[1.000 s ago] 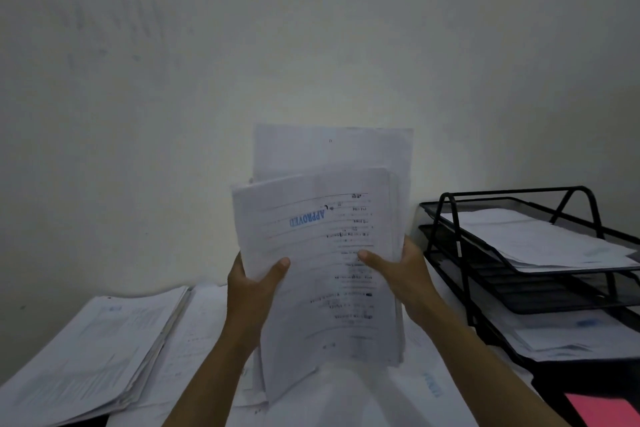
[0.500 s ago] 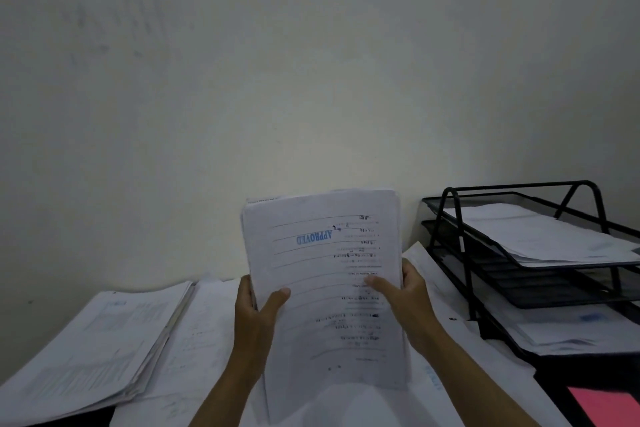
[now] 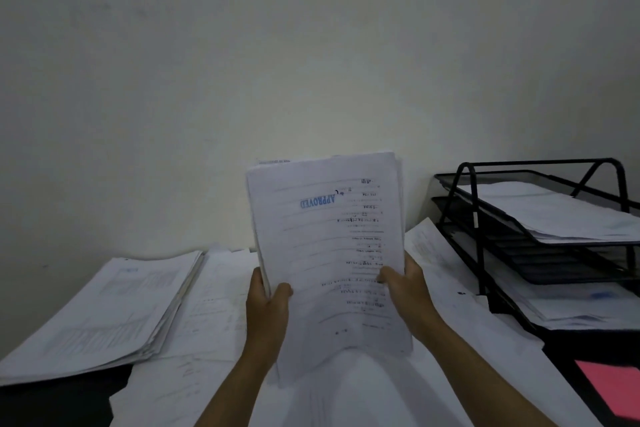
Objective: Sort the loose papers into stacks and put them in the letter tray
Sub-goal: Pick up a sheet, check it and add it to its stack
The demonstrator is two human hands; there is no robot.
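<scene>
In the head view, the person holds a bundle of papers (image 3: 329,253) upright in front of the wall. The left hand (image 3: 266,305) grips the left edge of the bundle, with the thumb on the front sheet and the other fingers behind it. The right hand (image 3: 403,288) grips the right edge in the same way, thumb in front. The top sheet shows a blue "APPROVED" stamp, which reads upside down from here. The lower edge of the bundle hangs just above loose sheets (image 3: 221,315) that are spread on the desk. On the left lies a thick stack of papers (image 3: 100,315), flat on the desk. On the right stands the black letter tray (image 3: 478,218) with three levels; the top and the bottom level already hold some papers, and I cannot tell if the middle one holds any. A pink sheet (image 3: 613,388) lies in front of the tray.

I judge that the step in hand is squaring the bundle, so that its edges are even. The next move probably calls for carrying the bundle to the right and sliding it flat into one level of the tray, without bending the sheets on the wire frame.
</scene>
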